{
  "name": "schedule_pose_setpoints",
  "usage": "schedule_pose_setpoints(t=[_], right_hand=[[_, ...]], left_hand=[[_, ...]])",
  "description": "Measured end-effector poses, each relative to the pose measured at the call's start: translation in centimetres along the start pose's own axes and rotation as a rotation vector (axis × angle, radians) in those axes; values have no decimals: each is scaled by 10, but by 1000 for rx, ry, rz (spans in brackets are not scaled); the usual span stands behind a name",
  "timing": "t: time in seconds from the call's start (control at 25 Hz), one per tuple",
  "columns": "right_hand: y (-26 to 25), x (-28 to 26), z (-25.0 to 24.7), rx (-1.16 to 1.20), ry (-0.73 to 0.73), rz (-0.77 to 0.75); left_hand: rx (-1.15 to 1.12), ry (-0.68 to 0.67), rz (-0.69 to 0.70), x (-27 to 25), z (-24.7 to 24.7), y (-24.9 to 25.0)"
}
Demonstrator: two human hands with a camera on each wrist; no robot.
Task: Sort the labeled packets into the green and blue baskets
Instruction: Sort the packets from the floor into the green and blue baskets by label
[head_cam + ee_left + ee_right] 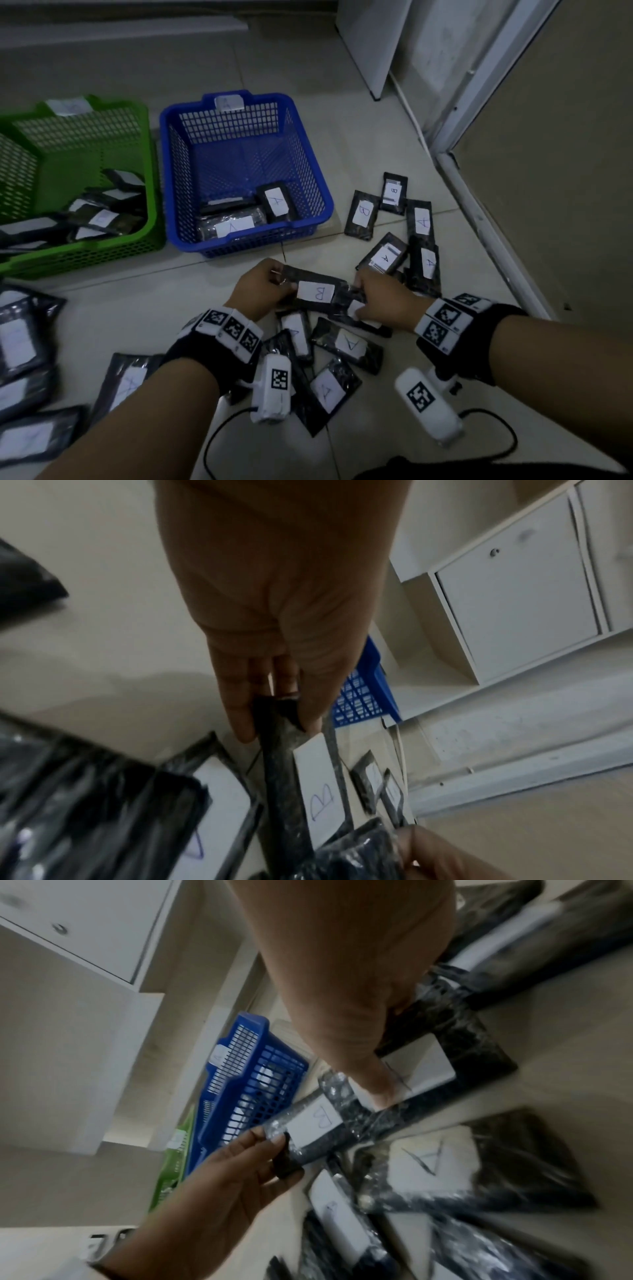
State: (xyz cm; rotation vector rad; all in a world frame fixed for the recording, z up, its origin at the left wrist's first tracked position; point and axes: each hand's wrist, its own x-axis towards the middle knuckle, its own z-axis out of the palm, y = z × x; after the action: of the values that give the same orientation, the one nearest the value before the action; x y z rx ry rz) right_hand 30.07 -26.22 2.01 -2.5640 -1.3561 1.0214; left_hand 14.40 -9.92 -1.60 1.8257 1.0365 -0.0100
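My left hand [284, 282] pinches the end of a black packet with a white label B [317, 293], lifted just above the floor pile; the left wrist view shows that pinch [274, 718] and the label [322, 802]. My right hand [359, 301] grips a second black packet [346, 299] beside it, thumb on its mostly covered label [421, 1066]. The blue basket [318, 192], tagged A, holds packets marked A. The green basket [147, 171] to its left holds several packets.
Loose packets marked A and B lie on the tiled floor to the right [394, 240], under my wrists [346, 346] and at the far left [20, 342]. A white cabinet [376, 44] and a door frame [479, 205] bound the right side.
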Motion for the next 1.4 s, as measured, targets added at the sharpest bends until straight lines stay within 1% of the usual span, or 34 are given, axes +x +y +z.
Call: schedule_pose_setpoints(t=[0.08, 0.16, 0.24, 0.32, 0.4, 0.48, 0.52, 0.56, 0.6, 0.64, 0.76, 0.8, 0.88, 0.92, 1.0, 1.08, 1.16, 1.28, 1.32, 1.4], right_hand=[[-14, 3, -16, 177, -8, -63], [-36, 11, -34, 358, 39, -155], [-64, 25, -51, 533, 83, -251], [-93, 47, -66, 599, 154, -297], [-121, 70, -80, 539, 264, -353], [-133, 94, -85, 562, 344, -340], [-137, 98, -91, 532, 352, -315], [-135, 107, -91, 484, 327, -317], [-212, 144, -78, 423, 206, -433], [-203, 146, -75, 333, 183, -405], [-194, 157, -61, 263, 156, -360], [-191, 162, -54, 236, 158, -364], [-191, 170, -40, 113, 219, -346], [-191, 173, -36, 104, 246, -321], [-194, 173, -31, 123, 290, -304], [-192, 169, -29, 115, 349, -309], [-192, 160, -27, 102, 422, -330], [-189, 146, -23, 70, 532, -354], [-188, 144, -21, 42, 558, -349], [-185, 139, -18, 4, 560, -330]], left_hand=[[-222, -4, -11, -2, -14, -5], [-392, 38, -10, -10, -31, -7], [-471, 96, 2, -14, -50, -9], [-512, 130, 19, -19, -68, -9], [-562, 164, 22, -29, -85, -11], [-556, 175, 27, -36, -97, -9], [-563, 192, 28, -35, -100, -7], [-591, 241, 15, -40, -106, -5], [-641, 476, 22, -54, -165, -36], [-691, 491, 50, -52, -167, -34], [-794, 584, 124, -46, -182, -39], [-811, 640, 146, -43, -186, -41], [-834, 793, 149, -33, -198, -48], [-807, 871, 131, -27, -203, -52], [-673, 1020, 31, -14, -210, -59], [-543, 1097, -72, -5, -211, -61], [-398, 1063, -102, 2, -211, -60], [-125, 942, -62, 11, -210, -64], [-43, 918, -52, 14, -209, -66], [93, 886, -43, 20, -205, -70]])
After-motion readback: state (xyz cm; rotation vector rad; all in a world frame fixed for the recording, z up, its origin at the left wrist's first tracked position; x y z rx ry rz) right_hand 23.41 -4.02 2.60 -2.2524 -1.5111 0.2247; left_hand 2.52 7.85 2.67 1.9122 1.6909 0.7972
